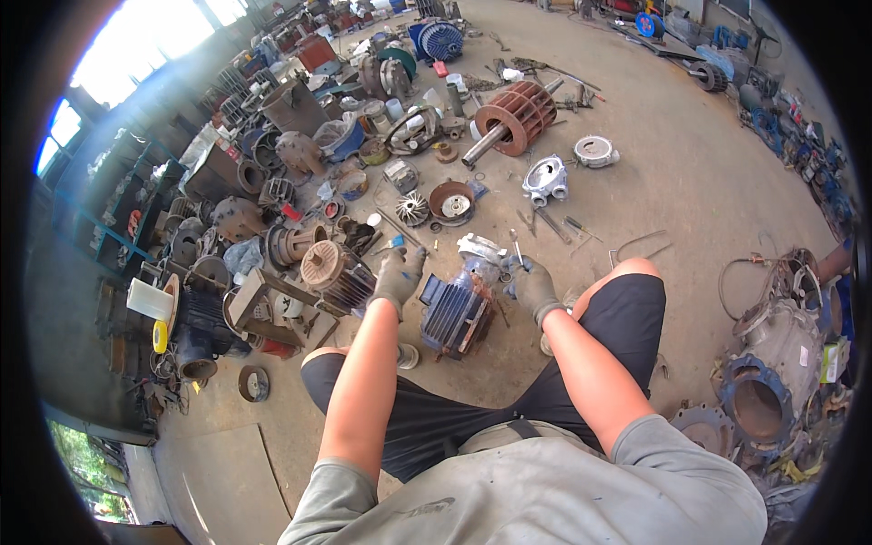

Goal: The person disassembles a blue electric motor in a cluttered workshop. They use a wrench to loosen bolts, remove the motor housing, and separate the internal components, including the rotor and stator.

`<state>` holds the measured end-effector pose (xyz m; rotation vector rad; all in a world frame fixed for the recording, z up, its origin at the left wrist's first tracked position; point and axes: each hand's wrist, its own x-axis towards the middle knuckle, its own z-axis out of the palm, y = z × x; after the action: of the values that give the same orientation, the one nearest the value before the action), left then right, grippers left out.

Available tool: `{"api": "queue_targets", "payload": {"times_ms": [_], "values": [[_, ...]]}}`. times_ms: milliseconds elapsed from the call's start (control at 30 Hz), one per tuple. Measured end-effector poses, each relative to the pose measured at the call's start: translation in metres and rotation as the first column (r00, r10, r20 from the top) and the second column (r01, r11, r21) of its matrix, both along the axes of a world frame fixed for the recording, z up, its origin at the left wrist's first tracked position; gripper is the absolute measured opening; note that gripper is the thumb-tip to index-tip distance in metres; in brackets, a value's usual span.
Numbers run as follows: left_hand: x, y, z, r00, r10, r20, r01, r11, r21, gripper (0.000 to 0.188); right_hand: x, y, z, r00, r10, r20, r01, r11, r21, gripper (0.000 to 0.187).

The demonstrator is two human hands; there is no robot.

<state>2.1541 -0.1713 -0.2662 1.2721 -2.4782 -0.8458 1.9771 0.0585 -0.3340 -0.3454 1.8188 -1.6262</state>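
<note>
Right grip (538, 289), grey-gloved: fingers closed on a slim silver metal tool (516, 243). Left grip (398, 280), likewise gloved: fingers curled; whether anything is held, cannot tell. Between them, on the grey concrete floor (699, 191): blue, finned metal motor (451, 313), silver casting (481, 247) at its far end. Farther out: rust-red, slatted cylindrical rotor (522, 111).

Motor (451, 313): finned blue, left of right grip (534, 283)
Casting (481, 247): silvery, beside it
Tool (515, 242): slim, metallic, in it
</note>
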Motion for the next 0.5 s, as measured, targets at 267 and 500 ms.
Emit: {"api": "queue_targets", "payload": {"times_ms": [267,500], "values": [[-0.012,0.024,-0.178,0.811,0.172,0.559,-0.328,0.925,0.192,0.103,-0.051,-0.052,-0.108,0.986,-0.167,-0.025,0.168,0.981,0.097,0.03],[-0.034,0.039,-0.238,0.791,0.292,0.537,-0.399,0.912,0.093,0.102,-0.124,-0.129,-0.165,0.92,0.116,-0.373,0.081,0.878,0.472,0.034]]}}
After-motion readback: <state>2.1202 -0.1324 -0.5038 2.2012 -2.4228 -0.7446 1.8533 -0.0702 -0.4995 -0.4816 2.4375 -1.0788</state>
